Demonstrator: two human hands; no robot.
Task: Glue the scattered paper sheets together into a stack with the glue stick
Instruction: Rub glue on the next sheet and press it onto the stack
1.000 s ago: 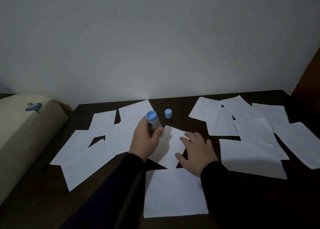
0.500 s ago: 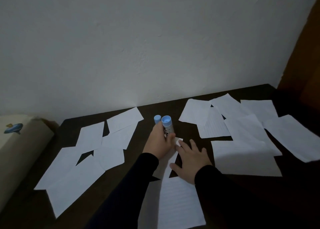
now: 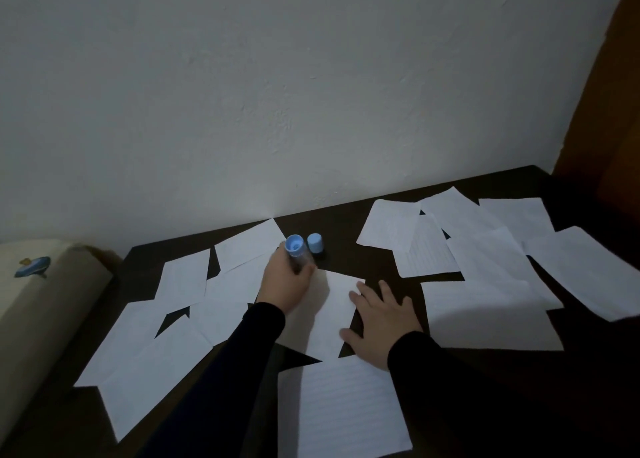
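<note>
My left hand [image 3: 285,284] grips the glue stick [image 3: 296,251], whose blue end points up and whose lower end is down by the far edge of a white sheet [image 3: 334,313] in the middle of the dark table [image 3: 346,215]. My right hand [image 3: 381,313] lies flat with spread fingers on that sheet's right edge. The stick's blue cap [image 3: 316,243] stands on the table just behind it. A lined sheet [image 3: 341,409] lies nearest me, partly under the middle sheet.
Several white sheets [image 3: 180,305] are scattered and overlapping on the left, several more sheets [image 3: 485,263] on the right. A beige cushioned thing [image 3: 38,305] with a blue sticker borders the table's left side. A white wall stands behind; brown wood rises at far right.
My left hand has moved the glue stick back toward the left, to the far edge of the middle sheet. My right hand stays pressed on the sheet. The view has shifted.
</note>
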